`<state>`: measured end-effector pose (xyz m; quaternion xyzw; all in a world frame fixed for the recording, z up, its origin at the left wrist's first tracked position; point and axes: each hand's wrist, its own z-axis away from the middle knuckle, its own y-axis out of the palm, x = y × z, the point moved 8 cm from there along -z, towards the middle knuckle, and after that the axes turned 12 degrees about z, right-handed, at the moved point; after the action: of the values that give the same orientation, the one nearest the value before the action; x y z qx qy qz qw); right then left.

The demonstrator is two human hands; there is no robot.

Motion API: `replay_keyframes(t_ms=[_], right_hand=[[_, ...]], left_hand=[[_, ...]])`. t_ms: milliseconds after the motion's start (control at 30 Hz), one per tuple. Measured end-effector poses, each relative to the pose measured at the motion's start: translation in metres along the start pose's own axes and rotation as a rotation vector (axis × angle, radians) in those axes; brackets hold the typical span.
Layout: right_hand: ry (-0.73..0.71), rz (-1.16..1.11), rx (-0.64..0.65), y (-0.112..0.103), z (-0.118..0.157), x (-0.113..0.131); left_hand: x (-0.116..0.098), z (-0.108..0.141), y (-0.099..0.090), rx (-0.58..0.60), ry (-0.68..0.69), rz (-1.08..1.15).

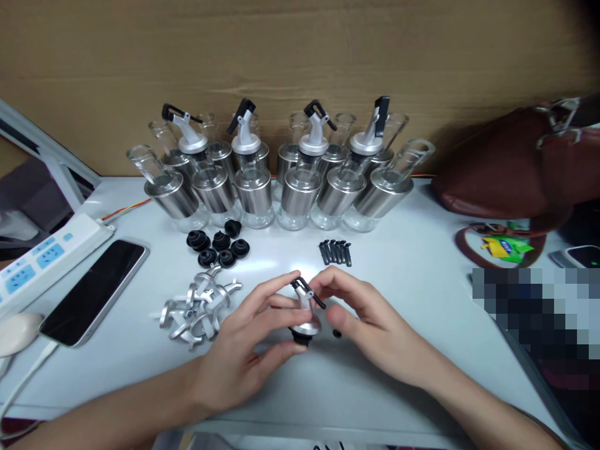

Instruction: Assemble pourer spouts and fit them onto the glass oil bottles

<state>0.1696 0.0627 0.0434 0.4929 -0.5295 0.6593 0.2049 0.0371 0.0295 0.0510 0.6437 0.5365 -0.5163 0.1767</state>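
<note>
My left hand (248,334) pinches an oil bottle pourer (307,326) between thumb and fingers, at the front middle of the table. It has a silver spout and disc, a ribbed black stopper below and a black flip lever (313,294) on top. Close on its right is my right hand (360,312), fingers curved and thumb apart beside the lever, with no grip visible. A small black piece (337,334) lies under the right thumb. Left of my hands are a heap of silver spouts (201,309) and several black stoppers (221,241). Several black levers (335,252) lie in a row behind my right hand.
Glass bottles with steel sleeves (253,197) stand in rows at the back, several topped with pourers. A power strip (47,259) and a phone (94,294) lie left. At right are a brown bag (501,162) and a green-yellow packet (509,249). Cardboard (300,50) forms the backdrop.
</note>
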Motion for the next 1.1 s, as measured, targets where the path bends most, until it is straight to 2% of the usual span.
replay_keyframes(t_ms=[267,433,533,600,833,1100], right_hand=[[0.015,-0.360,0.235,0.014,-0.001,-0.002],[0.061,-0.658,0.447,0.029,0.007,0.002],[0.080,-0.854,0.501,0.033,0.009,0.006],[0.096,-0.909,0.498,0.035,0.008,0.005],[0.151,-0.861,0.306,0.033,0.001,-0.008],[0.074,-0.951,0.285,0.035,0.000,0.000]], left_hand=[[-0.007,-0.002,-0.001,0.015,0.080,-0.156],[-0.008,0.002,-0.001,0.009,0.087,-0.153],[-0.010,0.002,-0.001,0.011,0.100,-0.138],[-0.010,0.001,-0.002,0.006,0.097,-0.104],[-0.002,-0.002,0.006,0.108,0.002,-0.052],[-0.003,-0.001,0.008,0.120,0.041,-0.023]])
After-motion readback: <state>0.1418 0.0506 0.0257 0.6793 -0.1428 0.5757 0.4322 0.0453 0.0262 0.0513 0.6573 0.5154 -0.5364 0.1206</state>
